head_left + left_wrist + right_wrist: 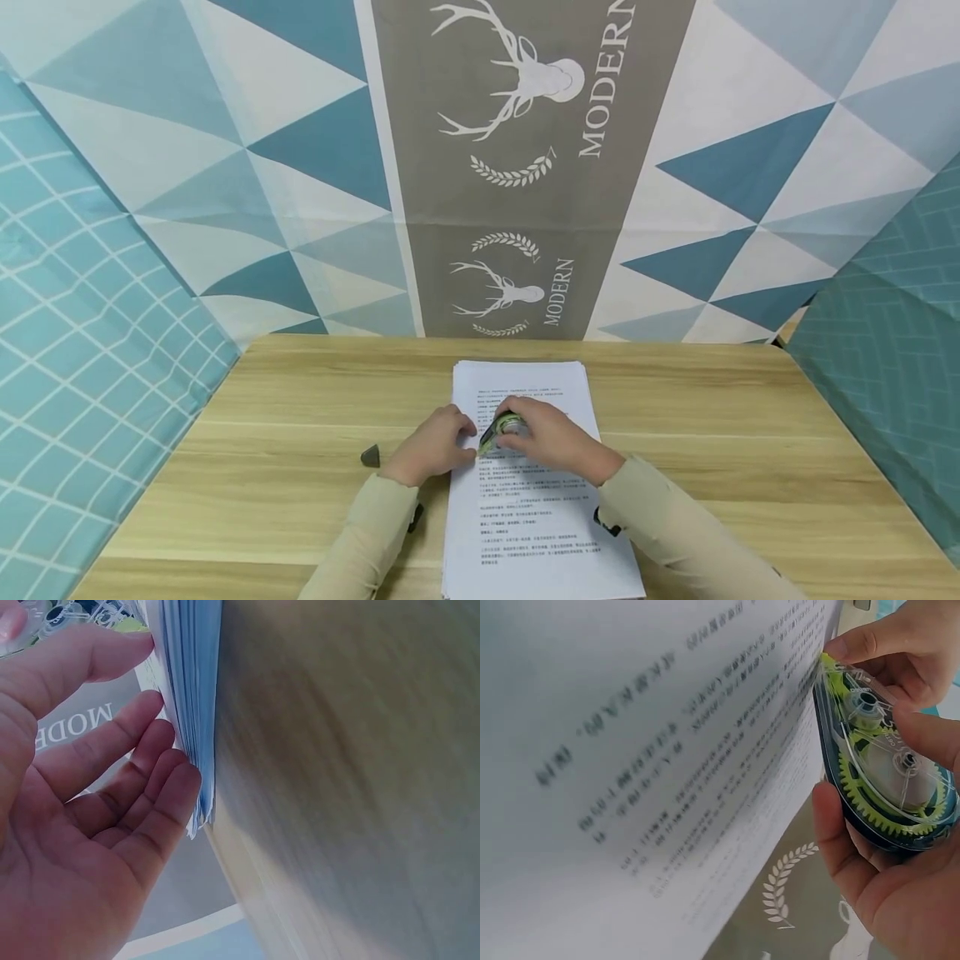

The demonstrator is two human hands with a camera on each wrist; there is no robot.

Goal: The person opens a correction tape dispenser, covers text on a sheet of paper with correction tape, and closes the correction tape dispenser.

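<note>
A stack of printed paper sheets (540,525) lies upright to me on the wooden table. My right hand (555,437) grips a correction tape dispenser (891,769), with its clear case, lime-green gear wheels and dark underside showing. The dispenser's tip points down-left onto the top sheet, close to a line of print. At the stack's left edge is my left hand (433,446), its thumb by the dispenser's tip and the other fingers loosely bent. In the left wrist view those fingertips (180,784) rest along the side of the paper stack (187,682), with nothing gripped.
A small dark grey cap-like piece (371,456) lies on the table (277,467) left of the left hand. Behind the table's back edge hangs a patterned cloth (502,200) with deer heads and lettering. Blue cloths (67,317) flank the table at both sides.
</note>
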